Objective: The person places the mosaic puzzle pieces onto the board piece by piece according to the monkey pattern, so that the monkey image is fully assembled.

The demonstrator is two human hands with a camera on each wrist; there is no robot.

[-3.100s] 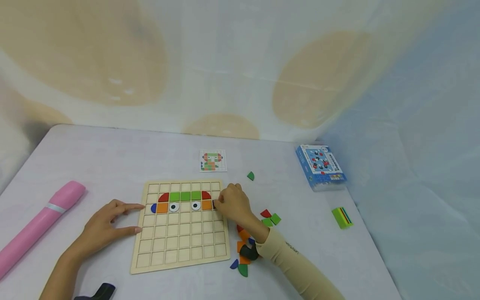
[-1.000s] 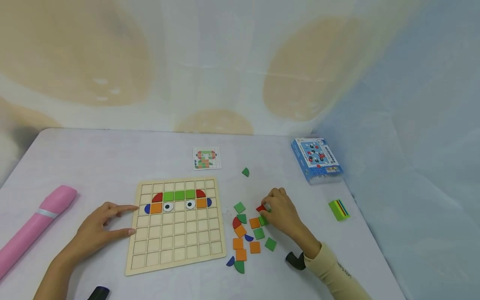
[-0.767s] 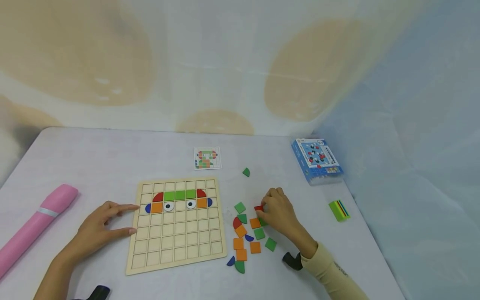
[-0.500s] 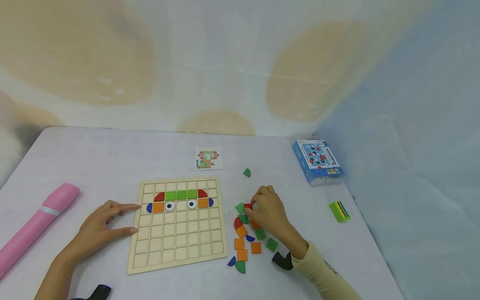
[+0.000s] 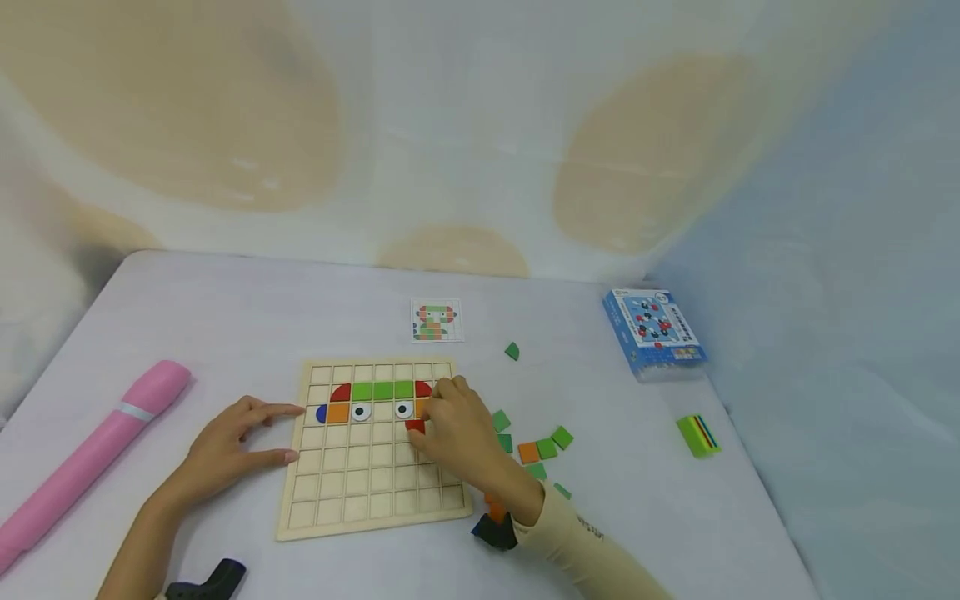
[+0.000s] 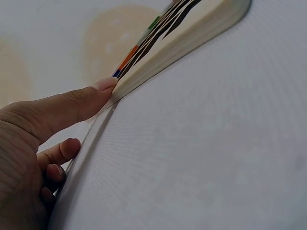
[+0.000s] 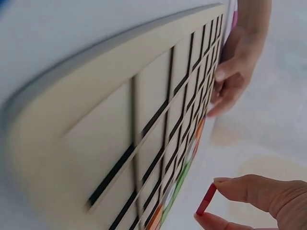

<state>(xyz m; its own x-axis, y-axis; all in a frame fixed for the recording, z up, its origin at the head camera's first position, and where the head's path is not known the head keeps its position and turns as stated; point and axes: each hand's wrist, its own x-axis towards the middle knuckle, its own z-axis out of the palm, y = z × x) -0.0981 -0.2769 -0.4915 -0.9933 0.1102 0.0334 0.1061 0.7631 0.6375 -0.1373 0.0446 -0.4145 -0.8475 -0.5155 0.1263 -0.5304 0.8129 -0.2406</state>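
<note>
A wooden grid board (image 5: 371,481) lies on the table with a partial figure of coloured tiles: red quarter-circles, a row of green squares (image 5: 383,390), orange squares, round eye tiles (image 5: 361,412) and a blue half-circle (image 5: 322,413). My right hand (image 5: 465,433) pinches a red tile (image 5: 415,425) between thumb and finger, over the cell below the right eye. In the right wrist view this red tile (image 7: 206,199) stands edge-on and apart from the board. My left hand (image 5: 228,442) rests at the board's left edge, thumb tip touching it in the left wrist view.
Loose green and orange tiles (image 5: 528,452) lie right of the board, partly behind my right forearm. Behind it are a pattern card (image 5: 437,321) and a green quarter-circle (image 5: 512,351). A blue box (image 5: 654,332), a coloured stack (image 5: 698,436) and a pink roll (image 5: 97,458) flank it.
My right hand set down a blue half-circle at the figure's right, then took a red tile from the loose pieces and carried it left over the board. The left hand stays at the edge.
</note>
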